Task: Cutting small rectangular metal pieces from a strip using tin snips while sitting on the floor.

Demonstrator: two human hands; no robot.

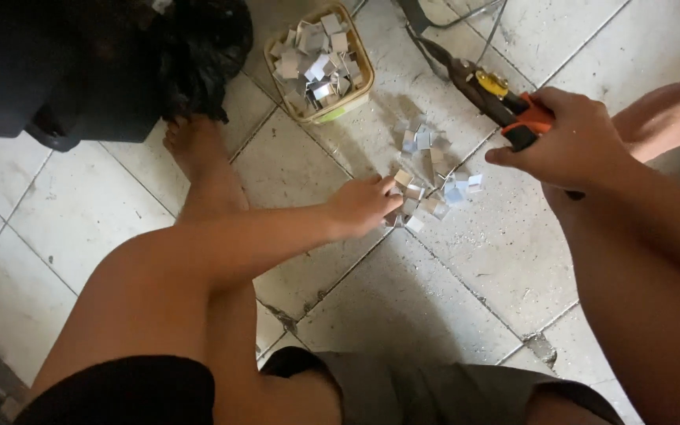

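The left hand [364, 206] lay on the tiled floor [466, 275] at the near edge of a scatter of small metal squares [432, 177], its fingers curled down among them so that whether they pinched one could not be told. The right hand [572, 138] was wrapped tight around the orange grips of tin snips [488, 88], whose dark blades pointed away toward a cream tub [320, 63] heaped with similar squares. A dark bag [198, 47] hid the floor beyond the bare foot [194, 145].
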